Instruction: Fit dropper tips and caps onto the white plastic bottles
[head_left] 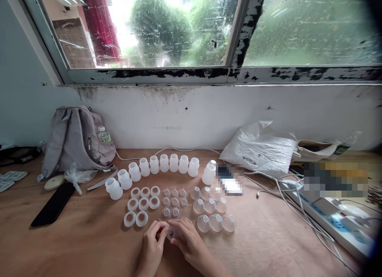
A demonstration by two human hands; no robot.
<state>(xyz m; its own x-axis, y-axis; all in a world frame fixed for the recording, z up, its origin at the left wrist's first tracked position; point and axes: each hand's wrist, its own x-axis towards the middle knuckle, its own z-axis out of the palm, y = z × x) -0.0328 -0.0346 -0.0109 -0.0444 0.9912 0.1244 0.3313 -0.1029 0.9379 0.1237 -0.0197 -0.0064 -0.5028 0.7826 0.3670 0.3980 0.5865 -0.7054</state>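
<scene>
At the table's near edge, my left hand [154,241] and my right hand [191,239] meet around a small translucent bottle collar ring [171,232], with what looks like a nipple in it. The fingers of my left hand pinch at its left side, while my right hand wraps its right side; fingers partly hide the piece. Just beyond lie several clear silicone nipples [174,202]. Rows of white collar rings [143,203] sit to the left, and clear dome caps [209,205] to the right.
White baby bottles [154,164] stand in an arc behind the parts, and a capped bottle [209,172] stands at its right end. A black phone-like slab [53,205] and backpack [74,137] are left. Cables, a power strip [334,219] and a silver mailer bag [259,149] occupy the right.
</scene>
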